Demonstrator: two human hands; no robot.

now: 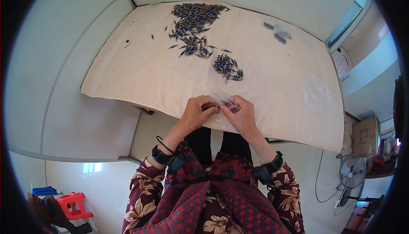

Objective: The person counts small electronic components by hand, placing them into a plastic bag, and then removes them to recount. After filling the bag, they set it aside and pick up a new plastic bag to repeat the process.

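The pale cloth-covered table (281, 89) took up most of the space in front of the person, and both hands worked just above its near edge, low enough that a dropped piece could have rolled off; a spot a little farther in looked safer. The large heap (197, 15) of small blue pieces with gold-coloured ends spread near the far edge, some strays scattered beside it, so elbows and sleeves were best kept out of its way. The left hand (197, 112) was pinched, thumb against fingers, on a small dark bundle, and the right hand (243, 115) was pinched on thin clear plastic, the two nearly meeting at the thumbs. A smaller heap (226, 66) lay just beyond them, between the hands and the large heap, well placed for a short reach. The clear bag (230, 102) stood up from the right fingers and leaned toward the left hand; whether its mouth was spread could not be told. Film that thin probably folded easily, so a light, steady grip near the rim seemed wiser than a hard squeeze. The dark bundle (207, 106) lay between the left thumb and fingers, beside the plastic, partly hidden; its pieces could not be counted, and even pressure along it, with ends level, would likely have kept any from slipping out.
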